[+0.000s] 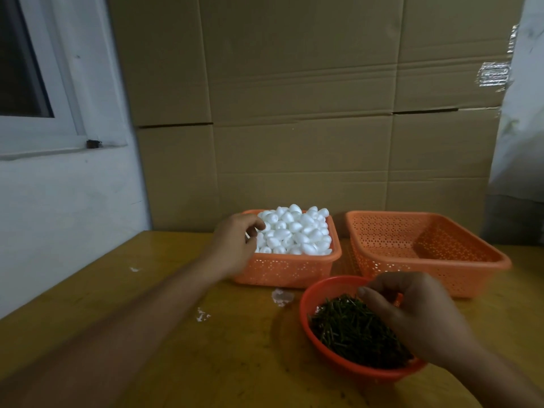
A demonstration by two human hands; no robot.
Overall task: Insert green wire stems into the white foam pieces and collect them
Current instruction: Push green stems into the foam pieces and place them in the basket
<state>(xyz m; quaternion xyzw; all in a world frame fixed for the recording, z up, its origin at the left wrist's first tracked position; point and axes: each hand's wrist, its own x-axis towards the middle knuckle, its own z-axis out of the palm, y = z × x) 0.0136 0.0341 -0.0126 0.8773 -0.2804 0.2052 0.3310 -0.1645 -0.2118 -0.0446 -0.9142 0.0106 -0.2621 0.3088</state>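
L hand (235,245) fingertips in foam pieces (297,231); R hand (418,313) over stems (350,331).

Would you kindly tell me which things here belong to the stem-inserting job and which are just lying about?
Job: foam pieces in their basket; green wire stems in the red bowl; empty basket.
Lying about: white scraps on the table; cardboard.

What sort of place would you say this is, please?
Probably a small craft workshop: a wooden table, flattened cardboard against the wall, and baskets of foam pieces and green stems.
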